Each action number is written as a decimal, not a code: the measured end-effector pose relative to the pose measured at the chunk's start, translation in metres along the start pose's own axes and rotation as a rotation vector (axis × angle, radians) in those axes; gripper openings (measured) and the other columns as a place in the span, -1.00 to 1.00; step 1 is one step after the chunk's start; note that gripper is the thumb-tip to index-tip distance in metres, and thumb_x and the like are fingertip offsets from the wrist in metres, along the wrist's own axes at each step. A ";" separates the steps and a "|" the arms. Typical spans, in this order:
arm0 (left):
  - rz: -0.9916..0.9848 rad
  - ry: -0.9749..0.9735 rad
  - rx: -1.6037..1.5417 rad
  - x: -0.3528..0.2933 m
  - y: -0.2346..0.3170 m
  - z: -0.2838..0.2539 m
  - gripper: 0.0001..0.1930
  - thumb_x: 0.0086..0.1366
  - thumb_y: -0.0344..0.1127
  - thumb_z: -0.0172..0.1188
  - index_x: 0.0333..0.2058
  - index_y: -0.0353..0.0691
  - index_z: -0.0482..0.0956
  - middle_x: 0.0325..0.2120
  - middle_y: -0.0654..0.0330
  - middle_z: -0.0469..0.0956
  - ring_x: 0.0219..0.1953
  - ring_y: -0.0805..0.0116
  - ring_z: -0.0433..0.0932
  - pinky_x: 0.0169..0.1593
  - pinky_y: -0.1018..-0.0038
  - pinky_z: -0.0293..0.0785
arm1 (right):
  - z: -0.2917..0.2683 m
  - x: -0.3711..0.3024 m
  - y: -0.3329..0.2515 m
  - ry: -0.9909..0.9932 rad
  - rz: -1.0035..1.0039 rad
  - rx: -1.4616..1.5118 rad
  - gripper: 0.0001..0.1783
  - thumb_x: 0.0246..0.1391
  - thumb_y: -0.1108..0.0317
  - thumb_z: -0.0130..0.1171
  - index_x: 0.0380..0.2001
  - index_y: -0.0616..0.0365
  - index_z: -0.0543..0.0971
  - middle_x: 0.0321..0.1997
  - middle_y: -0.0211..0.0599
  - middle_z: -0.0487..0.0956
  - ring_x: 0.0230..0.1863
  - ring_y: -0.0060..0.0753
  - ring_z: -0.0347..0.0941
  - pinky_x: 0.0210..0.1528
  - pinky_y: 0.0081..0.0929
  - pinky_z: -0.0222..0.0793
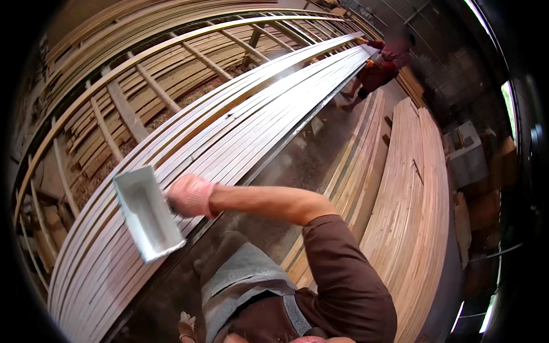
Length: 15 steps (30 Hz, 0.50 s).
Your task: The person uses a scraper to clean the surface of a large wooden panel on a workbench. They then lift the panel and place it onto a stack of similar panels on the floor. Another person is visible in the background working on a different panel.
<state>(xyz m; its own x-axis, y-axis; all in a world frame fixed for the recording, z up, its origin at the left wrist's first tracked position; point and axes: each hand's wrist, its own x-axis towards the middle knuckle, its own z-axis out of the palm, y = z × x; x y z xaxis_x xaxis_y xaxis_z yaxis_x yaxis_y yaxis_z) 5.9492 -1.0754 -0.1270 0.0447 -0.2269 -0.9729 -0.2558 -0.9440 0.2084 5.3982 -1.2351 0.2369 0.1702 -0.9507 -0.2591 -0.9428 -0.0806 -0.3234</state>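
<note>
My right hand (193, 196), in a pinkish knit glove, is closed on the side of a white rectangular trough-shaped scoop (147, 214). Its hollow face is turned up toward me, and I cannot make out any contents. Beneath it run long narrow wooden strips (229, 140) laid side by side, their tops whitish. The scoop is above or against the strips; which of these I cannot tell. Low in the picture, my left hand (187, 327) appears small beside my grey apron (246, 271), partly cut off, apparently in a pale glove. Its fingers are too unclear to read.
A co-worker (380, 66) in dark red stands at the far end of the strips. Beyond them lies a wooden ladder-like frame (203, 60) over stacked boards. Behind me to the right are long stacks of pale planks (400, 194). A light box-shaped unit (468, 150) stands farther right.
</note>
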 end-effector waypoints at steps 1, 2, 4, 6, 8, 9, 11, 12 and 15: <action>-0.027 -0.089 -0.104 -0.007 0.013 0.012 -0.38 0.46 0.16 -0.08 0.24 -0.21 0.39 -0.07 0.02 0.59 -0.22 0.08 0.58 -0.15 0.18 0.50 | -0.008 0.005 -0.002 0.049 -0.085 0.034 -0.85 0.00 0.36 0.17 -0.39 0.16 0.65 -0.55 -0.14 0.61 -0.44 -0.10 0.63 -0.40 -0.19 0.55; -0.030 -0.467 -0.319 -0.008 0.027 0.024 -0.39 0.45 0.19 -0.08 0.22 -0.18 0.42 -0.22 0.09 0.60 -0.35 0.12 0.54 -0.28 0.25 0.45 | -0.024 -0.003 0.006 -0.022 -0.079 0.033 -0.84 0.01 0.35 0.17 -0.37 0.16 0.65 -0.53 -0.13 0.62 -0.42 -0.10 0.64 -0.38 -0.19 0.56; -0.039 -0.891 -0.548 -0.017 0.047 0.056 -0.41 0.44 0.20 -0.05 0.13 -0.18 0.49 -0.42 0.20 0.59 -0.53 0.21 0.46 -0.44 0.36 0.35 | -0.027 -0.017 0.050 -0.010 -0.080 0.033 -0.81 0.01 0.34 0.15 -0.32 0.13 0.65 -0.50 -0.13 0.64 -0.39 -0.08 0.65 -0.35 -0.17 0.57; -0.035 -0.993 -0.609 -0.028 0.049 0.106 -0.44 0.42 0.19 0.00 0.02 -0.21 0.58 -0.53 0.29 0.57 -0.61 0.30 0.38 -0.51 0.43 0.25 | -0.030 -0.038 0.120 0.001 -0.063 -0.017 -0.82 0.00 0.34 0.15 -0.33 0.12 0.66 -0.50 -0.14 0.64 -0.38 -0.07 0.65 -0.36 -0.18 0.57; 0.094 -0.463 -0.333 -0.036 0.048 0.171 -0.44 0.42 0.19 0.01 0.01 -0.22 0.58 -0.53 0.29 0.57 -0.61 0.30 0.38 -0.51 0.43 0.25 | -0.045 -0.066 0.202 -0.044 -0.047 -0.020 -0.82 -0.01 0.34 0.13 -0.36 0.10 0.67 -0.46 -0.13 0.65 -0.37 -0.07 0.65 -0.36 -0.16 0.57; 0.111 -0.267 -0.174 -0.038 0.048 0.214 -0.44 0.42 0.19 0.01 0.01 -0.22 0.59 -0.53 0.29 0.57 -0.61 0.30 0.38 -0.51 0.43 0.25 | -0.053 -0.085 0.250 0.053 -0.067 -0.038 -0.82 -0.01 0.31 0.14 -0.39 0.12 0.66 -0.47 -0.10 0.64 -0.39 -0.08 0.65 -0.37 -0.12 0.56; 0.099 -0.119 -0.011 -0.043 0.050 0.297 -0.44 0.42 0.19 0.01 0.00 -0.22 0.59 -0.53 0.29 0.57 -0.61 0.31 0.38 -0.50 0.42 0.25 | -0.071 -0.128 0.339 0.033 0.068 -0.095 -0.80 -0.01 0.24 0.16 -0.39 0.08 0.67 -0.47 -0.10 0.64 -0.40 -0.08 0.64 -0.37 -0.10 0.55; 0.091 -0.087 0.043 -0.051 0.054 0.336 -0.44 0.42 0.19 0.01 0.00 -0.22 0.59 -0.53 0.29 0.57 -0.61 0.31 0.38 -0.50 0.42 0.25 | -0.081 -0.150 0.385 0.086 0.072 -0.094 -0.78 -0.01 0.21 0.17 -0.40 0.09 0.67 -0.48 -0.09 0.64 -0.41 -0.06 0.64 -0.38 -0.09 0.55; 0.072 -0.061 0.127 -0.060 0.076 0.470 -0.44 0.42 0.20 0.01 -0.01 -0.23 0.60 -0.53 0.29 0.57 -0.61 0.31 0.38 -0.50 0.42 0.26 | -0.122 -0.213 0.507 0.035 0.191 -0.109 -0.70 0.00 0.13 0.18 -0.42 0.15 0.64 -0.50 -0.03 0.61 -0.41 -0.02 0.62 -0.30 -0.12 0.56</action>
<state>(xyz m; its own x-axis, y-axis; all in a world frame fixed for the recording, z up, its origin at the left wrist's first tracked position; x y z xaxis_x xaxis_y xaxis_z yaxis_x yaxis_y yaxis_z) 5.4732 -1.0205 -0.1000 -0.0356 -0.2746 -0.9609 -0.3763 -0.8871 0.2674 4.8488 -1.1105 0.2392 -0.0232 -0.9615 -0.2739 -0.9827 0.0722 -0.1704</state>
